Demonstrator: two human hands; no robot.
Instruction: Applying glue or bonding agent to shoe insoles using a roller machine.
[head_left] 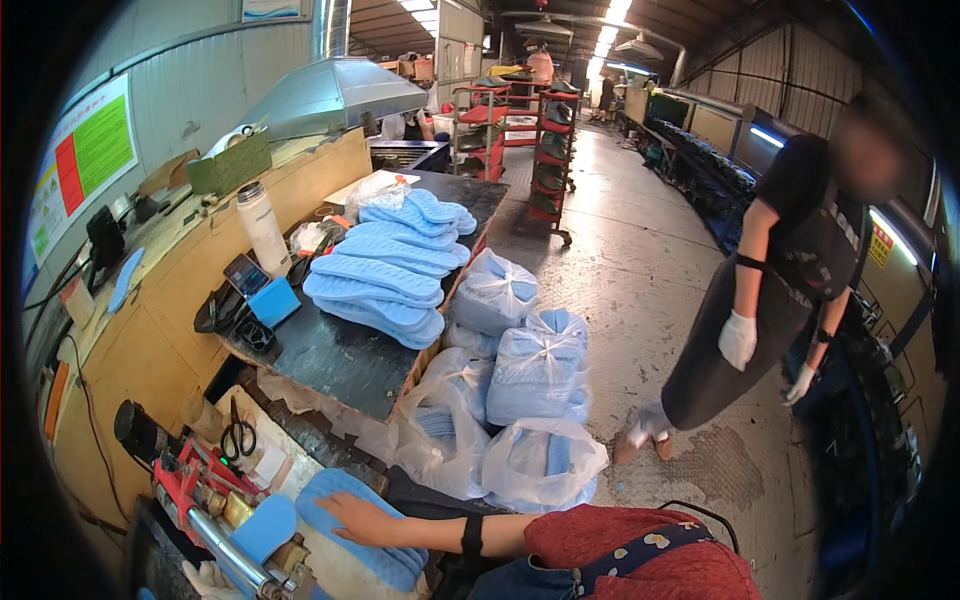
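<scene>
My right hand [362, 519], bare, lies with outstretched fingers on the blue insoles [398, 566] at the front of the bench. My left hand [208, 580], in a white glove, shows only partly at the lower edge, beside a metal and red hand-operated machine [222, 546]. Its visible fingers look apart, with nothing seen in them. Between the two hands, a single blue insole piece [266, 527] rests by the machine's brass-coloured parts. Black-handled scissors [238, 438] lie just beyond it.
A dark table [350, 375] carries stacked blue insoles [385, 265], a bottle [262, 228] and a phone [246, 275]. Clear bags of insoles [540, 370] crowd the floor beside it. A person with white gloves [738, 340] stands at right. Red rack trolleys [550, 160] stand beyond.
</scene>
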